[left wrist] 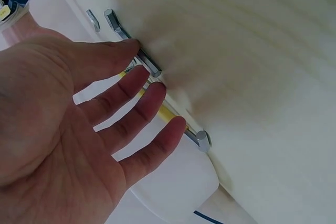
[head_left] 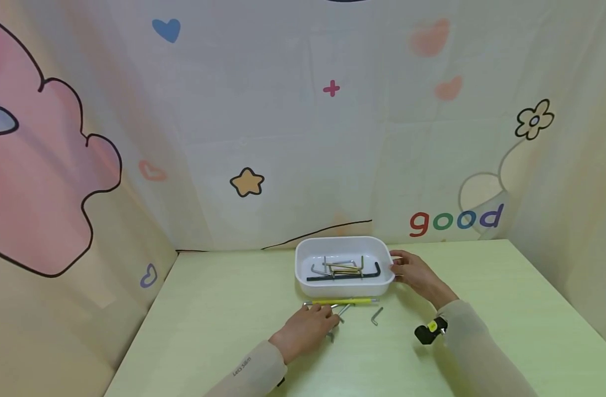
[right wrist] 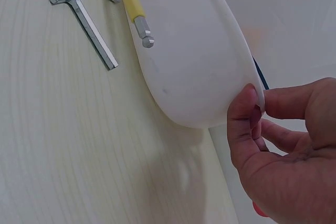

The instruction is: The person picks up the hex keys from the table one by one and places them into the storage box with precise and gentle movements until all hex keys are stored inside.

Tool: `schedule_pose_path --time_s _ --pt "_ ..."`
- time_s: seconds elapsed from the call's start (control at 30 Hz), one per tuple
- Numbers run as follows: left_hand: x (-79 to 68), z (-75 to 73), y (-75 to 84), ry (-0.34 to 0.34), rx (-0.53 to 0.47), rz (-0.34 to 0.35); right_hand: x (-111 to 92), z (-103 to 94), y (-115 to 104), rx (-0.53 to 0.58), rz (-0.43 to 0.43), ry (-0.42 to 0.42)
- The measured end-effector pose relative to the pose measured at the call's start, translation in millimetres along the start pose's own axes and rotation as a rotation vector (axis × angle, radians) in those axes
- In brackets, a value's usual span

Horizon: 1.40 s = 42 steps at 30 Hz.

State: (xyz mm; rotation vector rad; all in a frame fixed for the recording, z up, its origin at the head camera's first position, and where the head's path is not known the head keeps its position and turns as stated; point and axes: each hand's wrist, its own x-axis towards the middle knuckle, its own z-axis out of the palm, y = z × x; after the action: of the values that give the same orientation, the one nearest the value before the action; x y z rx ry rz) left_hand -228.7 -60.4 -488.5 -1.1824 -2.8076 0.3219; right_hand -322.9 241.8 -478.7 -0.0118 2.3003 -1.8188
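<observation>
A white tray [head_left: 343,289] is standing on the tabletop just below the centre of the head frame, a little to the right. Inside it, several silver and gold-coloured hex keys [head_left: 346,271] are lying in a jumble, with a longer black hex key [head_left: 367,275] stretching along the near side. The right hand [head_left: 422,277] is gripping the tray's right end, its thumb and fingers pinching the rim. Just below the tray, a yellow-handled tool [head_left: 342,301] is lying crosswise, its metal ball tip showing at the top of the right wrist frame. The left hand [head_left: 307,328], in the lower middle of the head frame, is reaching over loose silver hex keys [head_left: 346,310]; its fingers are spreading apart, and its thumb is overlapping one key in the left wrist frame, though whether it is pressing on it cannot be told. Right of these, a small hex key [head_left: 377,314] is lying on its own. The pale tabletop [head_left: 223,309] is filling the lower frame, while light sleeves [head_left: 481,347] are covering both arms. Behind, a printed curtain [head_left: 283,110] is hanging, showing "good" at right.
</observation>
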Motion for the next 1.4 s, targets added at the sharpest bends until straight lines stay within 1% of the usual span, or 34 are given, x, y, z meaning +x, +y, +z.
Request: schedule_pose_path --time_s 0.23,0.43,0.53,0.63,0.8,0.97,1.13,1.4 --pt "0.9 -0.9 -0.5 0.01 0.004 -0.003 -0.8 0.2 -1.9 -0.001 0.001 0.003" --pt "0.6 -3.2 0.3 -0.004 -0.011 -0.022 -2.5 0.9 -1.9 -0.027 0.035 0.008" --pt "0.6 -2.1 0.3 -0.001 -0.02 -0.025 -3.4 0.9 -2.3 -0.021 0.026 0.006" --pt "0.9 -1.6 0.1 0.008 -0.009 -0.019 -3.6 0.8 -3.4 -0.016 0.012 0.004" --pt "1.3 -1.1 0.3 0.0 0.013 -0.006 -4.1 0.9 -3.9 -0.016 0.013 0.002" --pt "2.1 0.7 1.4 -0.006 0.015 -0.012 -4.3 1.2 -2.9 -0.013 0.012 0.003" --pt "1.6 2.2 3.0 0.006 0.019 -0.021 -3.5 0.8 -2.0 -0.02 0.015 0.003" --pt "-1.4 2.0 3.5 0.026 0.057 -0.013 -1.9 -0.2 -0.4 -0.024 0.027 0.007"
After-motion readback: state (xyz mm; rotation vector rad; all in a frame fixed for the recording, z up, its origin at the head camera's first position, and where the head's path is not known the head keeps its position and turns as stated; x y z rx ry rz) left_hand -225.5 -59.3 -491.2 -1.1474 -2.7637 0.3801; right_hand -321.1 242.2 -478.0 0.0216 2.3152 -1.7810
